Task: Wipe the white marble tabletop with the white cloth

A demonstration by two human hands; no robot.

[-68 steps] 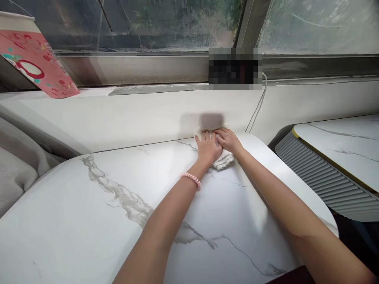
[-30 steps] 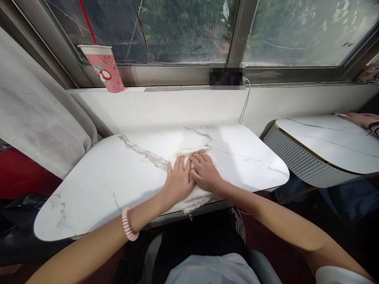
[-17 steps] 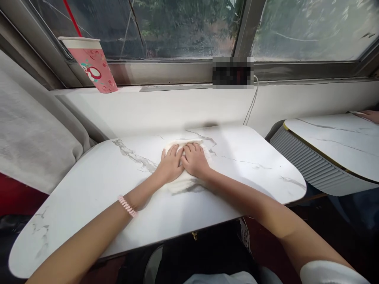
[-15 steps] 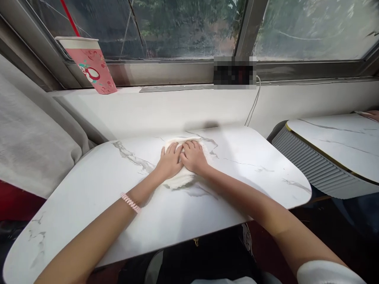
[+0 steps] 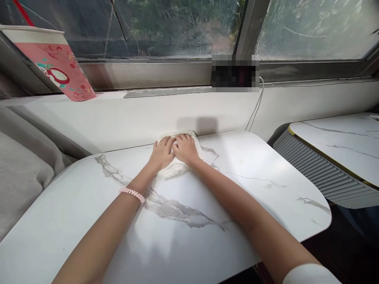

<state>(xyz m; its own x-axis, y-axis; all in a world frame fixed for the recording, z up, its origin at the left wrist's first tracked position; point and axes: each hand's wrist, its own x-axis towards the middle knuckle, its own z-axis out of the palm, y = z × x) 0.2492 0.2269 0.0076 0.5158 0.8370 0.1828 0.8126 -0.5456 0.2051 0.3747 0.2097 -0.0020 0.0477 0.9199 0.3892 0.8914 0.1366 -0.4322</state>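
Note:
A cream-white cloth (image 5: 175, 171) lies on the white marble-patterned table (image 5: 85, 193), up at its far edge by the wall. My left hand (image 5: 162, 153) presses flat on the cloth's left part, fingers stretched forward. Right beside it, my right hand (image 5: 186, 149) rests flat on the cloth too, and the two hands touch near the thumbs. Both palms face down, and neither hand is closed round the cloth. The hands hide much of its middle. A pink coiled band (image 5: 132, 194) circles my left wrist.
A pink paper cup (image 5: 59, 71) with a red straw stands on the window ledge at left. A blurred-out dark object (image 5: 235, 73) and a white cable (image 5: 256, 104) are further right. Grey fabric (image 5: 23, 165) hangs at left. A second marble-patterned table (image 5: 340, 136) stands at right.
Both hands have pushed the cloth away from me to the table's far edge by the wall. The head view has also shifted, so the cup sits larger and further left.

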